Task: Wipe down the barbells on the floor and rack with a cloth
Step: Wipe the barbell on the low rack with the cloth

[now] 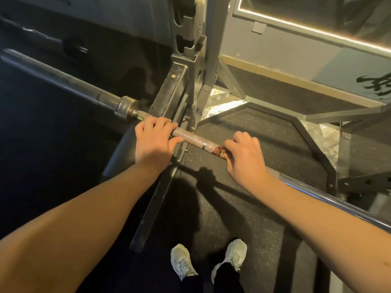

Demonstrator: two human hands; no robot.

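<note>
- Peeking out from under the right hand [245,155] is a small reddish-brown wad, seemingly the cloth [218,150]. Curled fingers pinch it against the barbell [63,81], and the hand hides most of it.
- The left hand [155,140] grasps the same barbell, fingers over the top and thumb underneath, just right of the collar [127,108]. It covers the spot where the bar crosses the rack [214,49], so the support there is hard to make out.
- The barbell lies across the rack's left side. Its dull sleeve runs off towards the top-left corner, while its shiny length passes under the right forearm and is cut off at the right edge.
- A second barbell [42,35] lies on the floor [254,208] at far upper left, dim and blurred, with its far end out of view.
- The floor is dark speckled rubber, crossed by shadows of the arms and bar.
- Patterned metal plate [220,100] shines at the foot of the rack's upright, and an angled steel base frame [313,140] bounds the mat on the right.
- Behind stands a grey wall [275,53] with a pale skirting, and a mirror [317,13] edged by a lit strip [296,25].
- Black brushed lettering at the right edge is cut off and unreadable.
- A left shoe [182,263] and a right shoe [234,256] stand at the bottom edge, apart from the rack's low rail. Open mat lies between them and the base frame, and dark open floor spreads to the left.
</note>
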